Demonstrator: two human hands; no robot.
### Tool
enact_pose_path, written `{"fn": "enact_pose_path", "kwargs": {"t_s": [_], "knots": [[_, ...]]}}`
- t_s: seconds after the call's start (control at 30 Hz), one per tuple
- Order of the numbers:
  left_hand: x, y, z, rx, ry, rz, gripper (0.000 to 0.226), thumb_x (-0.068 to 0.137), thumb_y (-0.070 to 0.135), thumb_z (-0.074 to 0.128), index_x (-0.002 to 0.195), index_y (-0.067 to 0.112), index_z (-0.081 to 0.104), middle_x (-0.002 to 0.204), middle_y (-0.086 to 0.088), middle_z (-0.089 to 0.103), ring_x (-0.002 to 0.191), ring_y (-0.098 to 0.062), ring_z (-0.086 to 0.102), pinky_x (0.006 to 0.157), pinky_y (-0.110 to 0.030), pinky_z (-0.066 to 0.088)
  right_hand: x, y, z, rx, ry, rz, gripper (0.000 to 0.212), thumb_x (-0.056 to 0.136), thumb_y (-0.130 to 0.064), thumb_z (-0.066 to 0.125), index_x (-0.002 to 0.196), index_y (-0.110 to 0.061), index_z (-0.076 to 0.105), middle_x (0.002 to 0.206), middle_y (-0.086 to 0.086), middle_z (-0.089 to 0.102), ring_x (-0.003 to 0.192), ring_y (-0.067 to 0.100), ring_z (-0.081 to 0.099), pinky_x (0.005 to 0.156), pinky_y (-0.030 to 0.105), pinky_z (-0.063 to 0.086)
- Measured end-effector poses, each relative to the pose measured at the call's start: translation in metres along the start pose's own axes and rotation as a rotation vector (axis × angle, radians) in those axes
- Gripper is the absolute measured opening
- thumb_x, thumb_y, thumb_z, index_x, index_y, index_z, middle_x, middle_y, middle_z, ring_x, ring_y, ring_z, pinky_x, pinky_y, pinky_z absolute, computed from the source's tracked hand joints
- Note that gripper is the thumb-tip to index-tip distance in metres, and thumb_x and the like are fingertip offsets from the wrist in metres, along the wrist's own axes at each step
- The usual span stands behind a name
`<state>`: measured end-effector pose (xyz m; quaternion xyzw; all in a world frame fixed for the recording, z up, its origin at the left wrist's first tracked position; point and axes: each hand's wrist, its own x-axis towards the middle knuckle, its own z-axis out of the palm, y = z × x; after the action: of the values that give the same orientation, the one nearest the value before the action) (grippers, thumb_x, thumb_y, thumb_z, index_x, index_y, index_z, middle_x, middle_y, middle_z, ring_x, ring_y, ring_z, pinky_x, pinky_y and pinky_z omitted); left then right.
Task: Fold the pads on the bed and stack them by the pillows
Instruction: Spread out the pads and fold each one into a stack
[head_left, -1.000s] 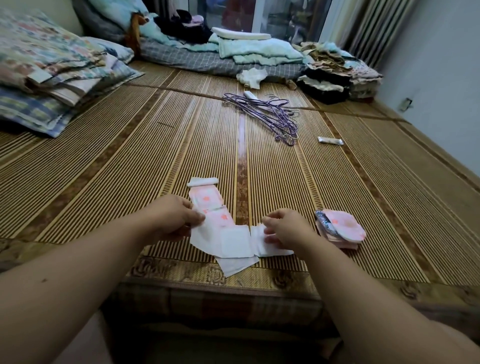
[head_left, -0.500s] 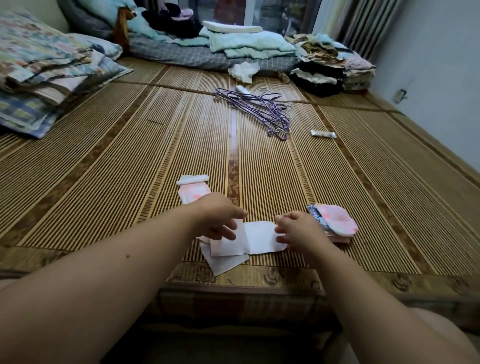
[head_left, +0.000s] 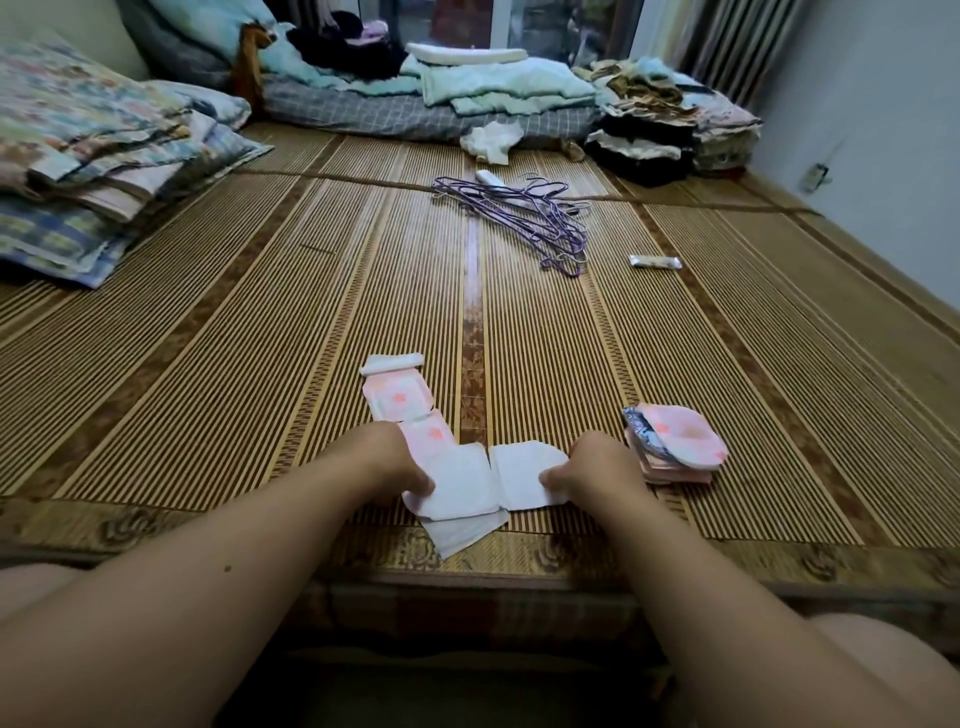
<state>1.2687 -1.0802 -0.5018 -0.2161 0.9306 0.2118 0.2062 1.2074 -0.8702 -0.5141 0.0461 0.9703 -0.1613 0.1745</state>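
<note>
A long pink-and-white pad (head_left: 415, 426) lies unfolded on the bamboo mat near the bed's front edge, its far end rolled up and its white wings spread at the near end. My left hand (head_left: 387, 457) pinches the left wing (head_left: 462, 483). My right hand (head_left: 597, 467) pinches the right wing (head_left: 524, 480). A small stack of folded pink pads (head_left: 675, 441) sits just right of my right hand. The pillows (head_left: 93, 150) are piled at the far left.
Purple wire hangers (head_left: 524, 218) lie in a heap mid-bed, with a small wrapped packet (head_left: 655, 261) to their right. Folded bedding and clothes (head_left: 493, 88) line the far side. A wall (head_left: 883, 130) runs along the right. The bed's front edge (head_left: 467, 566) is just below the pad.
My left hand, which had reached across the pad's near end half a second ago, has drawn back to the left. The white wings now lie spread flat, one under each hand.
</note>
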Motion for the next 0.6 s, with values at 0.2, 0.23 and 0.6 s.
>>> {"fn": "enact_pose_path", "kwargs": {"t_s": [0.2,0.23,0.6], "knots": [[-0.005,0.001,0.008,0.071,0.028,-0.011,0.029,0.07,0.032,0.078,0.086,0.014,0.061,0.087,-0.006,0.064,0.085,-0.024,0.062,0.068,-0.03,0.047,0.004,-0.005,-0.005,-0.015,-0.078,0.054,0.025,0.074,-0.03,0.076,0.079,-0.008,0.064,0.08,0.005,0.061,0.075,0.021,0.056,0.046,0.026,0.031],[-0.006,0.002,0.01,0.074,0.017,-0.024,0.03,0.072,0.033,0.076,0.087,0.012,0.062,0.088,-0.007,0.064,0.085,-0.025,0.062,0.068,-0.03,0.046,0.004,-0.006,-0.004,-0.001,-0.079,0.047,0.024,0.075,-0.029,0.074,0.083,-0.008,0.066,0.084,0.005,0.063,0.077,0.021,0.058,0.048,0.026,0.033],[-0.024,0.005,0.0,-0.729,-0.027,0.086,0.013,0.082,0.012,0.07,0.076,0.011,0.059,0.08,-0.01,0.066,0.063,-0.018,0.063,0.048,-0.025,0.046,-0.027,-0.007,-0.019,0.684,-0.018,-0.172,0.021,0.08,-0.013,0.071,0.096,-0.021,0.06,0.094,-0.001,0.061,0.082,0.018,0.063,0.065,0.032,0.054]]}}
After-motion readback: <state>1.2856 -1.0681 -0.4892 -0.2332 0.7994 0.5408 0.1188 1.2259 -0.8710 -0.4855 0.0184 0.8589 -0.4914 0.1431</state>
